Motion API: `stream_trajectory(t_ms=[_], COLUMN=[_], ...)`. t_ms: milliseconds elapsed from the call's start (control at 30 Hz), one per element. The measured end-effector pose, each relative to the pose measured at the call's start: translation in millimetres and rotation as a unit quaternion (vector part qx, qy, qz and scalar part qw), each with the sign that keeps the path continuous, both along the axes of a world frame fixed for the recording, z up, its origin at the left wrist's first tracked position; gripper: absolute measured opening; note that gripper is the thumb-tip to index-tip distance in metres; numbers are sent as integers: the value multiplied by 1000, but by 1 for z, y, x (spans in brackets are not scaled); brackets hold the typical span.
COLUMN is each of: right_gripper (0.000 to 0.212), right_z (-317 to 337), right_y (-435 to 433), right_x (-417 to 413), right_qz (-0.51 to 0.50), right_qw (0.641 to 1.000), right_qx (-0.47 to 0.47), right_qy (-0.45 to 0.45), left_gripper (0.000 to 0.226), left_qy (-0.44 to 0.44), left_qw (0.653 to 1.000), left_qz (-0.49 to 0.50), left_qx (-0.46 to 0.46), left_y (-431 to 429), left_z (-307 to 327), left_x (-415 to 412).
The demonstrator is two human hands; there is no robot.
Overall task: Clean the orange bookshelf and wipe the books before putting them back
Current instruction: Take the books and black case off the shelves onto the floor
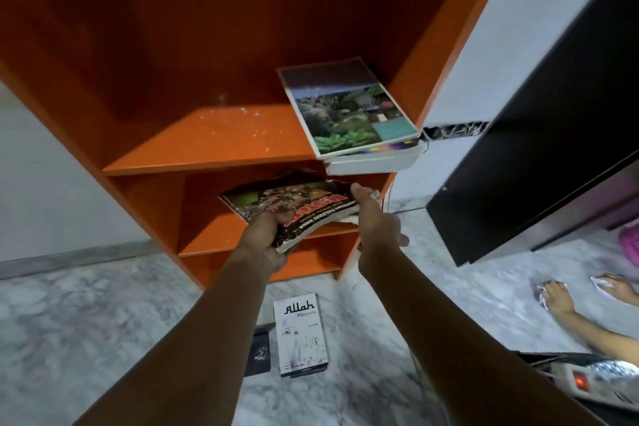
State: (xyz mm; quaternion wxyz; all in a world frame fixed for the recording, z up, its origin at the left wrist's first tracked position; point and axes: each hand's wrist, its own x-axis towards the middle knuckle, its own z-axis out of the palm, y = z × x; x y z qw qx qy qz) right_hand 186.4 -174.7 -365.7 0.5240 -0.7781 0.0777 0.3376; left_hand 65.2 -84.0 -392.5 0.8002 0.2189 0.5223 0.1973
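The left hand (266, 239) gripped the near corner of a bundle of soft-cover books (294, 204) with a dark, red-lettered top cover, its fingers curled beneath. The right hand (375, 218) held the bundle's right edge with the thumb laid over the top. The hands were therefore apart, one clamped at each side of the same load. The bundle was held just in front of the lower compartment of the orange laminate bookshelf (207, 45); whether its far end rested on the board could not be told. The bundle drooped at the near corner and its right edge looked ragged, so it was judged limp, light to moderate in weight, glossy and liable to slide apart or tear. It was best taken from beneath at both sides, close to the bound edges, not by a single cover. At the right end of the bookshelf's middle board (207, 149) lay a glossy garden-photo book (345, 107) on a thick white-paged book (377, 159), both overhanging the front edge. White specks of debris (249, 121) lay on that board to their left. On the grey marble floor (103, 322) in front of the bookshelf lay a white paperback with black lettering (301, 335). A black cabinet (536, 149) stood to the right of the bookshelf, with another person's foot (560, 297) on the floor beyond.
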Motion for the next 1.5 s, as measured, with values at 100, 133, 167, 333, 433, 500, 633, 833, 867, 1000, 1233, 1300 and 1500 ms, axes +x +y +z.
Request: stream_trajectory(t_ms=[100,133,167,333,433,500,633,833,867,1000,1233,1300,1500], right_gripper=[101,107,107,64,57,65,61,20,20,68,46,56,47], right_z=[26,32,38,51,42,34,14,-16,-20,-67,-247,-327,-525], right_y=[25,34,42,62,59,48,4,-96,-111,-148,-157,-148,-105], right_x=[8,12,16,26,24,19,-1,-54,-65,-104,-107,-103,-103], right_qz=[-17,-22,-24,-83,-97,-97,-63,-27,-46,-120,-112,-117,-82], right_qw=[983,975,972,967,956,947,935,885,897,919,950,950,952], right_qx=[167,199,209,206,248,281,324,406,394,324,157,129,126], right_qy=[76,96,105,127,121,119,132,226,197,192,245,260,265], left_gripper=[15,20,21,18,38,37,41,35,32,28,27,29,31], left_qy=[7,12,13,11,23,41,74,142,152,164,144,131,108], left_qw=[1000,999,999,999,999,998,989,960,955,944,947,950,955], left_qz=[20,22,21,10,1,-23,-84,-177,-185,-204,-157,-138,-106], left_qx=[22,26,32,35,32,40,93,167,178,203,240,247,254], left_y=[10,12,16,18,15,9,-8,-22,-21,-25,-53,-60,-73], left_z=[9,9,8,10,7,8,11,19,16,-3,-122,-183,-323], left_x=[-8,-12,-17,-46,-67,-84,-122,-164,-169,-190,-198,-195,-195])
